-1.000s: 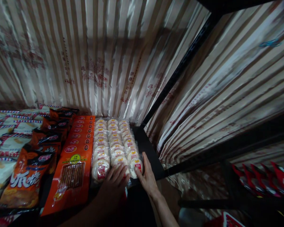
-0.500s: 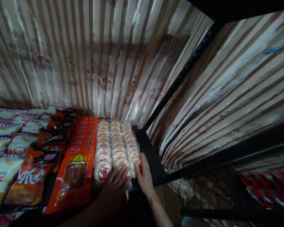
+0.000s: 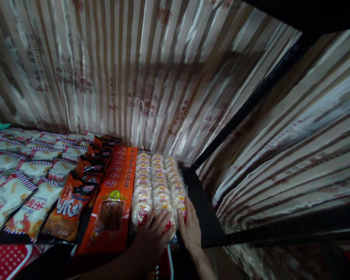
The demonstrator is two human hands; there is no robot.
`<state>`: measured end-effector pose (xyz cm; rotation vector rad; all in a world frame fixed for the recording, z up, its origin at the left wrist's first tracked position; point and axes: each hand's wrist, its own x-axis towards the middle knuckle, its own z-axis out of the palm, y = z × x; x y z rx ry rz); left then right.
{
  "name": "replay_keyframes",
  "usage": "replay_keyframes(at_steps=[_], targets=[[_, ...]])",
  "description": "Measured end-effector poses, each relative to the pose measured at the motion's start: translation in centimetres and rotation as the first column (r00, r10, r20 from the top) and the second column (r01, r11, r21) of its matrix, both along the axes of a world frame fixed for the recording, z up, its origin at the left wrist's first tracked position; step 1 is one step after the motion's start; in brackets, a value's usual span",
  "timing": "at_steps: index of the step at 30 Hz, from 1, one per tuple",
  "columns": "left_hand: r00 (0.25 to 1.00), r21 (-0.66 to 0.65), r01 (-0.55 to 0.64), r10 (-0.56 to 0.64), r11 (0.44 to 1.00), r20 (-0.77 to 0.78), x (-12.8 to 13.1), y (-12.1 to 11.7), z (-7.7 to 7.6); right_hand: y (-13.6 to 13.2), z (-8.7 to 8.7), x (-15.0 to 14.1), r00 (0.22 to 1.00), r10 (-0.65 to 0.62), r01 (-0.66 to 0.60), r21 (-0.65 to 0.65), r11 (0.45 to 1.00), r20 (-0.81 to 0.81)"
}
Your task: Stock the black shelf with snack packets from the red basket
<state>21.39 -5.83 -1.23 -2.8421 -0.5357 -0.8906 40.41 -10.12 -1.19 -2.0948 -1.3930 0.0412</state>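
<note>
Clear packets of round white crackers or cakes (image 3: pixel 160 186) stand in three rows on a black shelf (image 3: pixel 204 217). My left hand (image 3: pixel 153 229) rests across the front packets, its fingers stretched out over the middle row. Against the outer side of the right row lies my right hand (image 3: pixel 190 225), fingers extended and thumb on the front packet. Neither hand is wrapped round a packet. Just left of the rows are overlapping orange packs of brown sticks (image 3: pixel 111 214). The lower edges of the front packets are partly hidden by my left hand.
Black-and-orange snack bags (image 3: pixel 67 206) and white snack bags (image 3: pixel 35 206) fill the shelf's left side. Below it sits a red basket (image 3: pixel 2 258). A striped curtain (image 3: pixel 128 77) hangs behind, and a black post (image 3: pixel 239 112) rises at the right corner.
The view has turned left, so the shelf and goods appear further right and more white bags show. Both hands stay on the front packets, with little movement against them.
</note>
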Motion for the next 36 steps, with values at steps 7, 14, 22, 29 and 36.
replay_keyframes(at_steps=[7, 14, 22, 29, 36], targets=[[0.999, 0.019, 0.016, -0.015, 1.0, -0.042, -1.2, -0.1, -0.1, 0.1, -0.6, 0.3, 0.999, -0.029, 0.029, 0.006, 1.0, 0.031], [0.998, -0.115, 0.061, -0.06, 0.991, 0.01, -0.7, -0.6, 0.3, 0.2, -0.1, -0.2, 0.998, -0.021, 0.022, -0.008, 1.0, 0.053], [0.998, -0.157, 0.054, -0.055, 0.986, -0.006, -0.7, -1.0, 1.2, 0.2, 0.6, -0.4, 1.0, -0.01, 0.01, 0.015, 1.0, 0.018], [0.999, -0.148, 0.047, -0.048, 0.988, -0.002, -0.8, -1.2, 1.6, 0.3, 0.8, -0.1, 0.992, -0.018, 0.022, 0.033, 0.999, -0.128], [0.996, -0.116, 0.057, -0.049, 0.992, 0.071, 0.1, -0.8, 1.7, 0.0, 0.9, 0.7, 0.939, 0.001, 0.024, 0.07, 0.997, -0.343]])
